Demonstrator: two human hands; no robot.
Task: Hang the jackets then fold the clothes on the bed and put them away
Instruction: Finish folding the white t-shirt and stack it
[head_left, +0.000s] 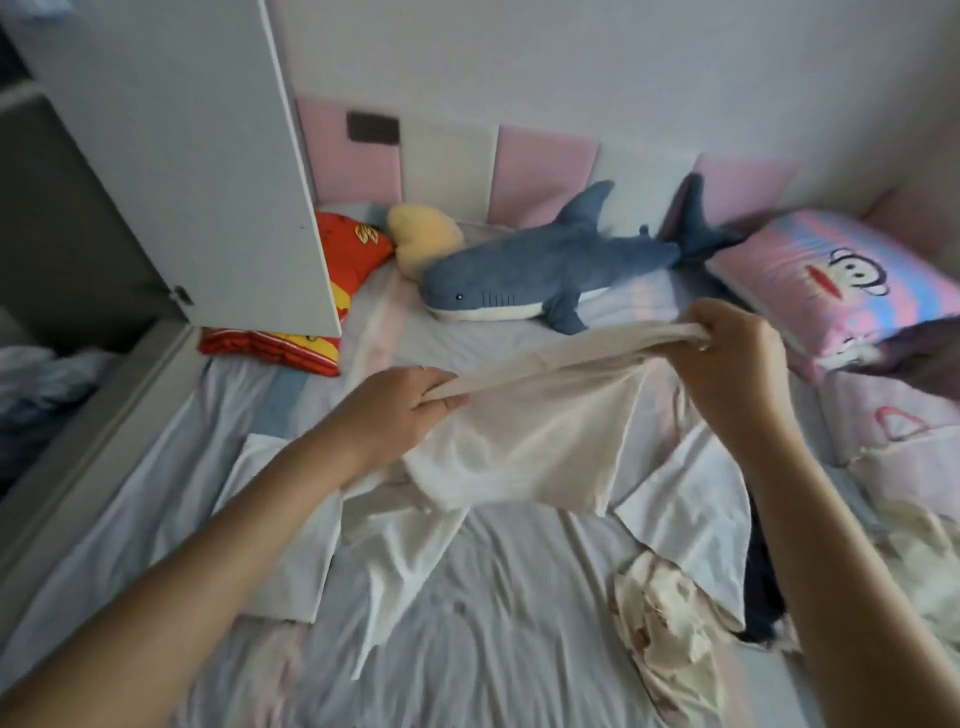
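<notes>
Facing, head view: a bed with a wrinkled pale blue-grey sheet (493, 613) is seen from above, and two bare forearms are reached over it.
Left hand (410, 402): the near-left end of a thin cream-white cloth garment (524, 431) is pinched by curled fingers (441, 392), low over the sheet.
Right hand (727, 353): the bunched far-right end of the same garment is clasped in tightly curled fingers (724, 322) and is held higher than the left end.
Garment position: its upper edge is drawn taut between the two hands over the middle of the bed, and the rest is left hanging as a loose sheet whose lower edge meets the cloth below.
Clothes on the bed: a white cloth piece (691, 499) is spread beneath and to the right, a cream patterned garment (670, 639) is crumpled nearer the camera, and a dark garment (761, 597) is partly covered beside it.
Far side of the bed: a blue plush shark (545, 270) is laid beside a yellow heart-shaped cushion (423, 239), with a red and yellow pillow (343, 260) at the left and a pink striped cartoon pillow (810, 280) at the right.
Left edge: an open white wardrobe door (197, 156) is seen overlapping the red pillow.
</notes>
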